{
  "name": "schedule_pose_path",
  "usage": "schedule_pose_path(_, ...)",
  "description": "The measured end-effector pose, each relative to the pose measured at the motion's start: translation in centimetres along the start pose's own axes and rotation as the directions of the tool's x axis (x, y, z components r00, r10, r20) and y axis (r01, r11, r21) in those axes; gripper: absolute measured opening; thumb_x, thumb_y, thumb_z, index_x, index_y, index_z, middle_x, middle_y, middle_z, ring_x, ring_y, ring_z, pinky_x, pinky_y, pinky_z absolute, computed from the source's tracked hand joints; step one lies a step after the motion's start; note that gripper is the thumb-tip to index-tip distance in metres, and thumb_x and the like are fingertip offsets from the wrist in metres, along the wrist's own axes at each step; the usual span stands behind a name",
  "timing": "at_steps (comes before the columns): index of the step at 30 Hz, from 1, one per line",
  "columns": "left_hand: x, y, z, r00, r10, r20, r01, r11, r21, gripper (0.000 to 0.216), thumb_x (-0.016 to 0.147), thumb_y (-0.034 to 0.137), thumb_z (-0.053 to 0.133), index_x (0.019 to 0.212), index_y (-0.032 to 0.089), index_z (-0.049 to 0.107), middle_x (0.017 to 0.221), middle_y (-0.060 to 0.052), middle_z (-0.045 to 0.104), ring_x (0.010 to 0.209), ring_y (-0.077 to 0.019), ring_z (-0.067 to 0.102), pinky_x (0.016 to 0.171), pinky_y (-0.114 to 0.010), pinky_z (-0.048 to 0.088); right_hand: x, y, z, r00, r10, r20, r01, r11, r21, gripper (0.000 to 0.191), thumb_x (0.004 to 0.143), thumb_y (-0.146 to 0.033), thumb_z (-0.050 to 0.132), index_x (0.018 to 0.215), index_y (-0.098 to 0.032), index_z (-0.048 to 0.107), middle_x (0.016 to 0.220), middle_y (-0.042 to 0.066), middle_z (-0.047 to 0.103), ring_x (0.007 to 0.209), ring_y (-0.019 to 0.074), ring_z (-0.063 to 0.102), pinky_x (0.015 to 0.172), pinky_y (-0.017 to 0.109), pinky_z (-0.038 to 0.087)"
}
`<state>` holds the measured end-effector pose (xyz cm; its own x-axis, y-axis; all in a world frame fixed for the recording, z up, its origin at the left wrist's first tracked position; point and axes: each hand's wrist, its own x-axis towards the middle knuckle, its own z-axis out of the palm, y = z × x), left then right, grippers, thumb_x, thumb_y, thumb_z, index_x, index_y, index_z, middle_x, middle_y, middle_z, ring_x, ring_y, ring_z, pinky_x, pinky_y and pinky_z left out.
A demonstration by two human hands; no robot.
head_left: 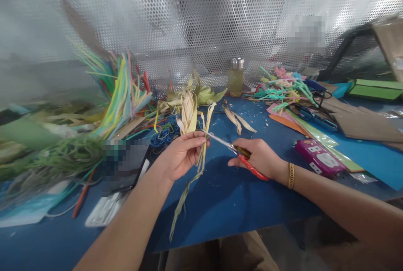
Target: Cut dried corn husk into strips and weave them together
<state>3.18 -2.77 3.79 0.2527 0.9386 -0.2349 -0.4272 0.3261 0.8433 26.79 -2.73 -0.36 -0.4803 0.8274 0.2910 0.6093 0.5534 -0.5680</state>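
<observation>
A bundle of pale dried corn husks [188, 111] rises from the fingers of my left hand [182, 153], which is closed in a pinch around it. A long thin husk strip [179, 208] trails from the grip down toward the table's front edge. My right hand [256, 155] is wrapped around red-handled scissors [253, 169]. Their metal blades point left and meet the husk strips right beside my left fingertips. Whether the blades are parted there is too small to tell. Loose husk pieces [236, 118] lie behind on the blue table [233, 204].
Colourful pipe cleaners [121, 95], tangled green cord [72, 149] and a dark phone [129, 164] lie to the left. At the back stand a glass bottle [236, 77] and a perforated metal screen [217, 15]. A purple case [319, 157], coloured sheets and cardboard [368, 126] are on the right.
</observation>
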Motion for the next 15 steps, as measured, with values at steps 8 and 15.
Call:
schedule_pose_path(8, 0.03, -0.39, -0.13, 1.0, -0.004, 0.021, 0.006, 0.997, -0.076, 0.021, 0.07, -0.002, 0.067, 0.084, 0.013, 0.061, 0.076, -0.003, 0.067, 0.066, -0.0102, 0.066, 0.058, -0.015, 0.054, 0.25, -0.28, 0.06, 0.997, -0.05, -0.051, 0.043, 0.99, -0.135, 0.045, 0.076, -0.063, 0.064, 0.09, -0.02, 0.061, 0.067, -0.001, 0.056, 0.058, 0.0119, 0.047, 0.055, 0.023, 0.032)
schedule_pose_path(15, 0.11, -0.59, -0.32, 0.998, -0.019, 0.053, 0.02, 0.999, -0.032, 0.019, 0.07, 0.0, 0.069, 0.08, 0.014, 0.061, 0.075, -0.003, 0.066, 0.066, -0.0111, 0.067, 0.057, -0.015, 0.054, 0.36, -0.17, 0.05, 0.991, -0.104, -0.08, 0.084, 0.972, -0.218, 0.052, 0.075, -0.065, 0.064, 0.1, -0.02, 0.06, 0.08, 0.003, 0.062, 0.068, 0.0155, 0.053, 0.061, 0.025, 0.036)
